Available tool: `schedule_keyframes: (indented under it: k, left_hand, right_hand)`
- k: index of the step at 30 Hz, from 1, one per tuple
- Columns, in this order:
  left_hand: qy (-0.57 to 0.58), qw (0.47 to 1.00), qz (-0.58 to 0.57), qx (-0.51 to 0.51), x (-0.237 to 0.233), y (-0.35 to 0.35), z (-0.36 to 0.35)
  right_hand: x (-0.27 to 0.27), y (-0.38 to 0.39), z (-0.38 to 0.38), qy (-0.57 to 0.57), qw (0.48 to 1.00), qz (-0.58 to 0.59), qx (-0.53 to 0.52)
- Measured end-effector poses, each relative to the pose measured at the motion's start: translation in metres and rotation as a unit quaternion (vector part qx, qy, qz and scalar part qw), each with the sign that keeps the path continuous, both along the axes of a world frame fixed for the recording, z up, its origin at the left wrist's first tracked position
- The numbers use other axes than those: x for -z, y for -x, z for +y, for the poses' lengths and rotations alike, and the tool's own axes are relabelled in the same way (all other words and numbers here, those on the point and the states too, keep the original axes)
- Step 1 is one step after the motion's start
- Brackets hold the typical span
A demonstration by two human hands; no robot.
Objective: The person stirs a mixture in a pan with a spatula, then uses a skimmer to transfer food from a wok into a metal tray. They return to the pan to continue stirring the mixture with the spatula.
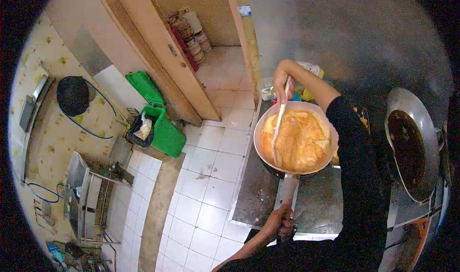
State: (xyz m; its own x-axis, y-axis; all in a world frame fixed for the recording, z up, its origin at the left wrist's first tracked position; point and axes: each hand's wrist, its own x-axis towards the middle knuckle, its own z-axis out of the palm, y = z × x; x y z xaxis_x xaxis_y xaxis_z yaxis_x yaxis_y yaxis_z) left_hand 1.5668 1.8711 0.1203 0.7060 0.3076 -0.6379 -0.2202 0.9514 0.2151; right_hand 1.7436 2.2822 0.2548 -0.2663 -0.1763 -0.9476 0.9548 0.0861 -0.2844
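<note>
A round, pale-walled frying pan [257, 128] sits on the dark stove top, holding a yellow-orange, egg-like mixture [302, 140]. At the pan's near side, my left hand [279, 222] is wrapped around the end of its light-coloured handle [289, 190]. My right hand [284, 84], above the far-left rim, grips the upper part of a long pale spatula [281, 114]. The spatula slants down along the left inside of the pan, with its lower end in the mixture. My right arm, in a black sleeve, reaches around the pan's right side and hides part of the stove.
A large wok [407, 147] with dark liquid stands on the right. Packets and a bottle [311, 69] lie behind the pan. Left of the stove are a tiled floor [211, 162], a green bin [165, 133] with its lid up, and an open door [167, 46].
</note>
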Motion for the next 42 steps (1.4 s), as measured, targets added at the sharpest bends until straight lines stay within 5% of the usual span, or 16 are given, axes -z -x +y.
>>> schedule_keyframes:
  k: [4,12,15,17,19,22,27,29,30,32,33,35,39,42]
  left_hand:
    - [-0.019,0.998,0.064,-0.001,-0.013,-0.003,0.000]
    - [-0.059,0.997,0.027,-0.034,-0.010,-0.001,-0.004]
    - [-0.078,0.995,0.032,-0.044,-0.004,-0.002,-0.006]
    - [-0.096,0.994,0.005,-0.045,-0.005,-0.001,-0.006]
    - [-0.094,0.994,0.036,-0.033,-0.010,-0.001,-0.007]
    - [-0.099,0.994,-0.009,-0.042,-0.008,-0.001,-0.009]
    - [-0.094,0.994,0.002,-0.047,-0.015,0.001,-0.011]
    - [-0.089,0.995,0.007,-0.052,-0.016,0.001,-0.011]
    - [-0.092,0.994,0.015,-0.053,-0.016,0.000,-0.011]
    - [-0.096,0.993,0.021,-0.057,-0.014,0.001,-0.012]
    - [-0.105,0.993,0.016,-0.056,-0.013,0.001,-0.012]
    - [-0.113,0.992,0.011,-0.061,-0.010,0.000,-0.013]
    - [-0.122,0.989,0.003,-0.086,-0.006,-0.002,-0.013]
    - [-0.114,0.989,0.019,-0.089,-0.007,-0.003,-0.012]
  right_hand:
    - [-0.041,0.036,-0.055,-0.089,0.982,-0.076,-0.145]
    - [-0.140,-0.024,-0.183,-0.321,0.933,-0.132,-0.090]
    - [-0.162,-0.040,-0.239,-0.294,0.940,-0.145,0.090]
    - [-0.162,-0.045,-0.273,-0.384,0.894,-0.131,0.188]
    - [-0.153,-0.044,-0.293,-0.420,0.876,-0.142,0.189]
    - [-0.112,-0.051,-0.298,-0.341,0.915,-0.166,0.136]
    - [-0.043,-0.014,-0.325,-0.467,0.864,-0.127,0.139]
    - [-0.035,0.006,-0.339,-0.606,0.775,-0.091,0.157]
    - [-0.021,0.005,-0.338,-0.604,0.777,-0.091,0.154]
    - [0.006,0.002,-0.333,-0.758,0.633,-0.023,0.157]
    - [0.004,0.002,-0.325,-0.758,0.633,-0.021,0.152]
    - [-0.017,0.010,-0.306,-0.579,0.776,-0.099,0.230]
    - [0.016,-0.011,-0.266,-0.653,0.736,-0.052,0.170]
    - [0.017,-0.018,-0.248,-0.601,0.711,0.009,0.365]
